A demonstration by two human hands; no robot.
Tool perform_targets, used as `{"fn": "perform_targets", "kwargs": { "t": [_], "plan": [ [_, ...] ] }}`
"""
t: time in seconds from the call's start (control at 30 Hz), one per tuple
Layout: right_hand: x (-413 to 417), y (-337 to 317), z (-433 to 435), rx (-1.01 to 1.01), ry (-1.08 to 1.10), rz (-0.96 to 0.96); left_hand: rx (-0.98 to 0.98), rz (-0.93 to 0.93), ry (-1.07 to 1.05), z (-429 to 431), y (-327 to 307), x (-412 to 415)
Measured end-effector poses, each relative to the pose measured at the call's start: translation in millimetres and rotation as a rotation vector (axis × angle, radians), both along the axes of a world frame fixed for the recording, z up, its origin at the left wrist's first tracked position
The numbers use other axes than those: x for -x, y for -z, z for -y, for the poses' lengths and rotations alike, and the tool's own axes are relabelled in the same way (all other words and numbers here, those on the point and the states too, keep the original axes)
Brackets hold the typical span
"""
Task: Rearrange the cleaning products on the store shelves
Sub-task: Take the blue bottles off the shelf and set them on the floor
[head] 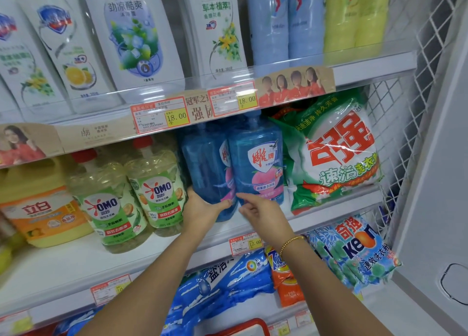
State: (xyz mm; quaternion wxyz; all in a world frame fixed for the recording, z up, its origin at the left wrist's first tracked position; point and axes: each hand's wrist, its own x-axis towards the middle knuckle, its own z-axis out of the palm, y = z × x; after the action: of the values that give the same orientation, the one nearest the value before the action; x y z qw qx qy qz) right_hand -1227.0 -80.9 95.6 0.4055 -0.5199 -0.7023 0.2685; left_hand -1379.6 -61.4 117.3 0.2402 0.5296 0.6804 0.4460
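**Blue bottles mid-shuffle, rest of the shelf looks sorted**

Most of the middle shelf looks faced up already. The OMO bottles and the detergent bag sit label-out, so probably only the blue pair between them is left. The left hand grips the left blue bottle low down, thumb across its front, and that bottle's label is turned sideways. The right hand has a forefinger touching the base of the right blue bottle. Can't tell if it's actually gripping.
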Motion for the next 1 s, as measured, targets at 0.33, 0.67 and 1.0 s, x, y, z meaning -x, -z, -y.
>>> {"fn": "perform_targets", "kwargs": {
  "t": [0.33,0.67,1.0],
  "plan": [
    [12.6,-11.1,-10.2,-0.047,0.163,0.0,0.137,0.316,0.217,0.0,-30.5,17.9],
    [-25.4,-50.5,-4.9,0.254,-0.024,0.015,0.314,0.551,0.402,32.1,-49.1,31.3],
    [-35.7,-56.0,41.6,0.662,-0.572,-0.524,0.453,0.76,0.748,127.0,-55.7,42.1]
  ]
}}
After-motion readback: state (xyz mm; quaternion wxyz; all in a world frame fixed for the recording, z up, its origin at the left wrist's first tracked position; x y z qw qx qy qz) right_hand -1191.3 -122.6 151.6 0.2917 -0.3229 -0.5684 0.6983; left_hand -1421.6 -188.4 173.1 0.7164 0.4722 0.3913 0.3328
